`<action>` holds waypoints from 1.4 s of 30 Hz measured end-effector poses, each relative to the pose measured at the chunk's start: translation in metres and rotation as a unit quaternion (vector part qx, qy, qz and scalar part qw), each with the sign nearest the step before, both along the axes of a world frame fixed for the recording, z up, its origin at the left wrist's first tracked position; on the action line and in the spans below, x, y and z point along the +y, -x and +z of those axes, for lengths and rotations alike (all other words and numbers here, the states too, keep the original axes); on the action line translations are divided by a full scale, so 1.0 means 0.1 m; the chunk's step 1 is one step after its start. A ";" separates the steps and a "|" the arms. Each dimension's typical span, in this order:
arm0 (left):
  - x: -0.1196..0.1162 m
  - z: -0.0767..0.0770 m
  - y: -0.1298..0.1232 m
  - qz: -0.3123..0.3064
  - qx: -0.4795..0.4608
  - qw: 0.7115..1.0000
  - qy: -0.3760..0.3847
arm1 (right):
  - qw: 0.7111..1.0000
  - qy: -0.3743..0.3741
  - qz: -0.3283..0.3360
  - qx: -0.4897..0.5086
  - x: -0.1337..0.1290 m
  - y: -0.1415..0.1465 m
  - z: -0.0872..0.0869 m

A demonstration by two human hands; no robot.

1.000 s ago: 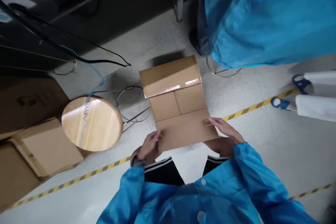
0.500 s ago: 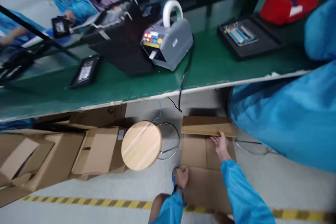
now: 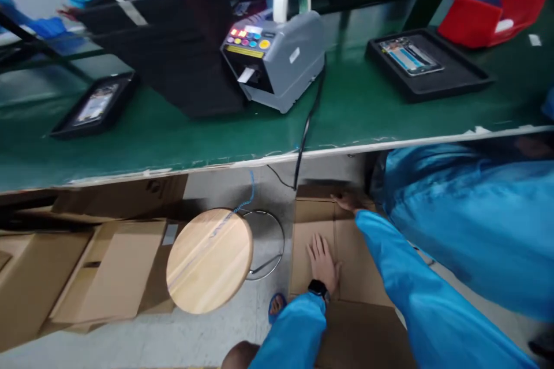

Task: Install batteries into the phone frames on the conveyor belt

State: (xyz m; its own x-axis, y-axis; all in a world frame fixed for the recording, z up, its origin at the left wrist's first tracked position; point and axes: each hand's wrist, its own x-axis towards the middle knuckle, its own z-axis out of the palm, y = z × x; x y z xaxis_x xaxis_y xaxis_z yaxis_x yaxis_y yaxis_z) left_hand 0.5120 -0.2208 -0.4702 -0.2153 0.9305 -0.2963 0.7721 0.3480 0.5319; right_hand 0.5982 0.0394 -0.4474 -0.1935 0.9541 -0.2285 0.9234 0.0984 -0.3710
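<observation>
A brown cardboard sheet with fold lines (image 3: 359, 259) lies on the floor below the bench, in front of me. My left hand (image 3: 322, 265), with a black watch at the wrist, rests on it palm down, fingers spread. Farther up, my right hand (image 3: 346, 200) reaches to the cardboard's far flap, which is in shadow. Its fingers are extended and touch the cardboard near the upper fold, holding nothing that I can see.
A round wooden stool (image 3: 210, 262) stands left of the cardboard, beside open boxes (image 3: 116, 271). Above, the green bench (image 3: 268, 132) carries a grey tape dispenser (image 3: 277, 57), black trays (image 3: 454, 69) and a red bin (image 3: 471, 20). A person in blue (image 3: 485, 213) is close on the right.
The raised far flap has gone down flatter. My left hand has moved from the cardboard's left edge onto its middle, fingers now spread. My right hand has shifted farther up and left.
</observation>
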 end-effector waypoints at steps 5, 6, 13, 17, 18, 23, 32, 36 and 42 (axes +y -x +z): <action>0.07 0.35 0.12 -0.046 0.000 0.998 0.041 | 0.998 0.008 -0.065 0.018 -0.78 -0.19 -0.05; 0.12 0.43 0.12 -0.077 0.021 0.995 0.058 | 0.995 -0.006 -0.098 0.029 -1.08 -0.25 -0.05; 0.41 1.13 0.07 -0.259 0.122 0.956 0.060 | 0.981 0.041 -0.191 -0.005 -2.71 -0.35 0.11; 0.26 1.60 0.59 -0.303 0.203 0.925 0.103 | 0.993 0.085 -0.077 -0.037 -2.78 -0.36 0.21; 0.20 1.69 0.78 -0.294 0.221 0.921 0.124 | 0.993 0.097 -0.049 -0.047 -2.77 -0.37 0.23; 0.09 1.73 1.46 -0.213 0.259 0.918 0.211 | 0.990 0.113 0.010 -0.083 -2.68 -0.36 0.42; 0.35 1.15 0.84 -0.077 0.123 0.959 0.243 | 0.992 0.072 0.048 -0.090 -2.71 -0.89 1.37; 0.54 0.97 0.52 0.124 0.018 0.947 0.295 | 0.984 0.059 -0.023 -0.168 -2.84 -1.39 1.59; 0.82 0.91 0.37 0.216 -0.004 0.925 0.313 | 0.966 0.135 -0.038 -0.218 -2.68 -1.54 1.32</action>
State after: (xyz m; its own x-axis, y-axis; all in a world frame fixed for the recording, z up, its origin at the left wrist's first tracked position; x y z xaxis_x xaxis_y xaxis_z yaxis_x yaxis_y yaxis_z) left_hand 0.4753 -0.1390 -0.3788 -0.5222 0.4047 -0.7507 0.4868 0.8642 0.1272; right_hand 0.7526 -0.2282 -0.3154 0.0455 0.8563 -0.5144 0.9984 -0.0213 0.0528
